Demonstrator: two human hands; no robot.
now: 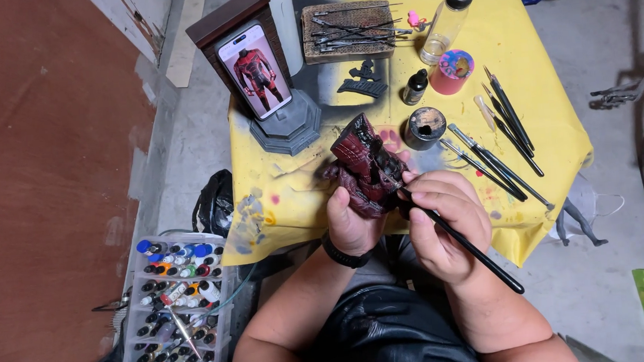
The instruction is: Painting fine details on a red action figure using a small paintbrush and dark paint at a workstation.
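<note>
Figure (pixel 364 169): a dark red and black sculpted piece with rough, ridged surfaces, glossy in places, held tilted over the near edge of the yellow cloth (pixel 522 49). Left hand (pixel 352 222) cups it from below, fingers clamped around its base; a black band circles that wrist. Right hand (pixel 444 224), just right of the figure, has its fingers pinched together on a black brush (pixel 464 245), whose tip touches the figure's side. Just beyond the figure sits a round black pot (pixel 424 127), with loose brushes (pixel 499 148) to its right. Left of the figure, a phone (pixel 254 70) showing a red suited character leans on a grey stand (pixel 287 127). Far left, below the cloth, a tray of paint bottles (pixel 175 309).
</note>
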